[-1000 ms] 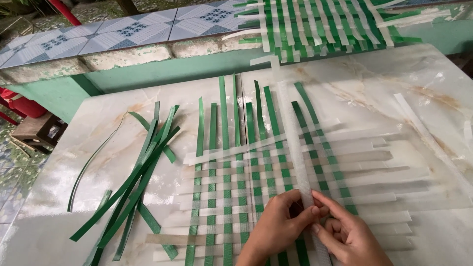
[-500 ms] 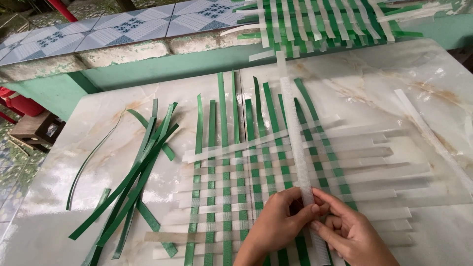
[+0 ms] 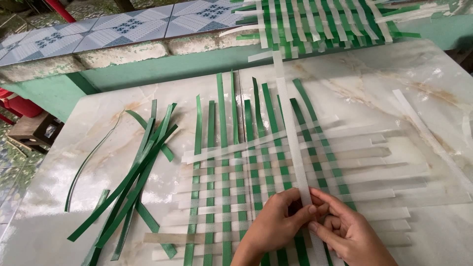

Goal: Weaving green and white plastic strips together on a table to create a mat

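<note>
**Loose weave, easy to skew**

My left hand [image 3: 276, 221] and right hand [image 3: 345, 231] pinch the clear strip [image 3: 294, 143] together, just above the mat [image 3: 256, 182]. Pulling unevenly could shift the loose green strips [image 3: 224, 148] beside my hands.

You slid the long translucent white plastic strip [image 3: 290, 130] further up through the green-and-white woven mat [image 3: 256, 182], so its far end reached toward the second woven mat [image 3: 315, 19] at the table's back edge. Your left hand [image 3: 273, 226] and right hand [image 3: 347, 234] shifted slightly closer together around the strip, fingertips pinching it.
</note>
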